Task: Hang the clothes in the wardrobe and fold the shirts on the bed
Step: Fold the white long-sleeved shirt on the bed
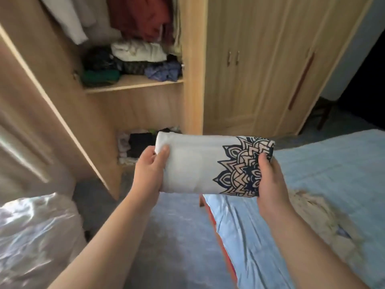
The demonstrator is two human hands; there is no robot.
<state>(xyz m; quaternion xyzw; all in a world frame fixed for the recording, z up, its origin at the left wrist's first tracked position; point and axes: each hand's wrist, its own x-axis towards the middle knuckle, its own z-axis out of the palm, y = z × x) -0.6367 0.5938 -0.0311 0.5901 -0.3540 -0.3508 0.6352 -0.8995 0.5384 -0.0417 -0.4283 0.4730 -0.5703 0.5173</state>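
A folded white shirt with a dark blue and beige mandala print is held up in front of me, above the floor beside the bed. My left hand grips its left end, thumb on top. Its printed right end is gripped by my right hand. The open wooden wardrobe stands ahead; its shelf carries piled clothes, and red and white garments hang above. A lower compartment holds more folded clothes, partly hidden behind the shirt.
The bed with a light blue sheet lies at right, a beige cloth on it. The open wardrobe door juts out at left. A shiny plastic-wrapped bundle sits at lower left. Closed wardrobe doors stand behind the bed.
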